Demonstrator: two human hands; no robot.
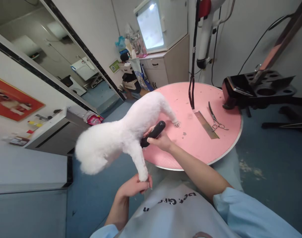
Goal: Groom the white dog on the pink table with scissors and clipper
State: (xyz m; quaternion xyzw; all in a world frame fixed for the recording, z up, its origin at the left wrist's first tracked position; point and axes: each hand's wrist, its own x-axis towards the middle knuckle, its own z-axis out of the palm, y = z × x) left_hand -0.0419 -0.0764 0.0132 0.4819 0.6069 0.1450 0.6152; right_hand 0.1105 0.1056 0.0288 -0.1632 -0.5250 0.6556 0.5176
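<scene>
- My right hand (163, 140) is wrapped around a black hair clipper (156, 130), its lower end tucked behind the foreleg near the chest; I can't see the blade.
- My left hand (133, 186) grasps the foreleg (139, 162) at the paw, held out past the edge, probably to open up the chest side and steady the leg.
- The fluffy white dog (131, 124) leans over the pink tabletop's (179, 150) rim, head beyond it above the floor, a hind paw (176, 124) planted on the surface.
- A black strap (192, 72) hangs between that paw and the metal comb (205, 125); I judge it could snag my reach across.
- Curved scissors (214, 119) lie beside the comb, likely parked there to leave the dog's side free.
- A black tool holder (254, 95) crowds the right rim.
</scene>
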